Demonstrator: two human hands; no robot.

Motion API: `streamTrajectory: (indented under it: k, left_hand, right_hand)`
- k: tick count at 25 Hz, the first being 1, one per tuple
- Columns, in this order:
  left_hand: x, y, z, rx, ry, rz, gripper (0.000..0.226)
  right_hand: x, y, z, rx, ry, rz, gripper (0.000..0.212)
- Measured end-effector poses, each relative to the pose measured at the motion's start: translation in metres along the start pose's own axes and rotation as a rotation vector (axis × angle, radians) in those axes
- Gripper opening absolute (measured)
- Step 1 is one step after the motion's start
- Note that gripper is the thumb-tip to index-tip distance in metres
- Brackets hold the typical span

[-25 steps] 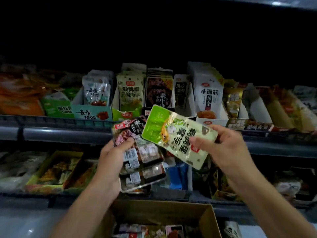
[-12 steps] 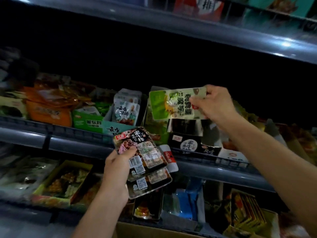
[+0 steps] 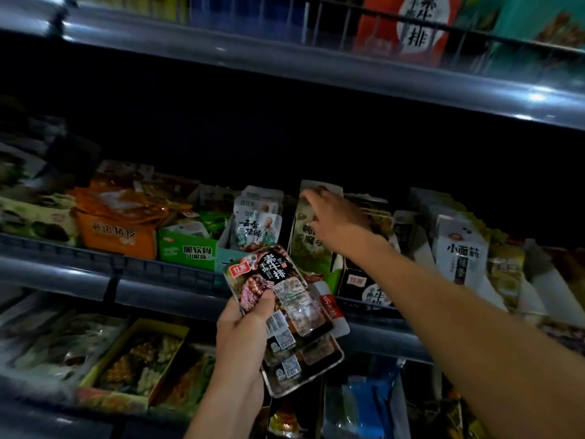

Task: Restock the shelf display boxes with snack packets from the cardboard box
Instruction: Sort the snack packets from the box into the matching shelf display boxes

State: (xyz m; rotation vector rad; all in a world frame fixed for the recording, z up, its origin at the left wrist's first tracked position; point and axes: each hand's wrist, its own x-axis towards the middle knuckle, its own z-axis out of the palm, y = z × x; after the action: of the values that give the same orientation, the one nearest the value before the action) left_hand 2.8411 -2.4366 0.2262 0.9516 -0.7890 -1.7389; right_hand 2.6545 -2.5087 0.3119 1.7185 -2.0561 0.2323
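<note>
**Ana:** Head view puts us right at the middle shelf (image 3: 152,274). The right hand (image 3: 335,217) is up at the green display box (image 3: 332,278), fingers lying over the top of the pale green packets (image 3: 308,239) standing in it. It's blurred, so I can't tell whether it grips one or only pats them level.

**Ben:** And the left hand (image 3: 243,331)?

**Ana:** Lower, in front of the shelf rail, thumb clamped over a fanned stack of dark steak-snack packets (image 3: 285,312). The cardboard box isn't in sight.

**Ben:** What worries you?

**Ana:** That stack. The packets look slick and splayed, held by one thumb. With attention on the reach, I'd guess the lower ones could slide out. The green packets also stand tall above their box front, so a hard push might tip the row back or into the white packets (image 3: 258,223) just left.

**Ben:** Room to work?

**Ana:** Plenty overhead: a dark gap below the upper shelf (image 3: 316,64). Sideways it's tight, boxes touching, with the black display box (image 3: 364,286) right beside the green one. The forearm crosses over that black box, so pulling straight back looks safest.
</note>
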Motion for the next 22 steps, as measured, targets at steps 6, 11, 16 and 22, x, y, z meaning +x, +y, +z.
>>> streamTrajectory:
  k: [6,11,16,22]
  left_hand:
    - [0.0,0.002,0.005,-0.169,-0.076,-0.153,0.018]
    - [-0.015,-0.016,0.029,-0.09,-0.204,-0.235,0.025]
    - [-0.024,-0.027,0.039,-0.07,-0.25,-0.279,0.031]
    - [-0.019,-0.012,0.03,0.049,-0.03,-0.101,0.023]
  right_hand:
    - [-0.084,0.006,-0.017,1.063,0.278,0.337,0.024]
    - [-0.18,0.023,-0.021,1.589,-0.097,0.908,0.016]
    - [-0.192,0.048,-0.032,1.573,-0.135,0.918,0.018]
    - [-0.183,0.081,-0.059,1.573,0.132,0.815,0.012]
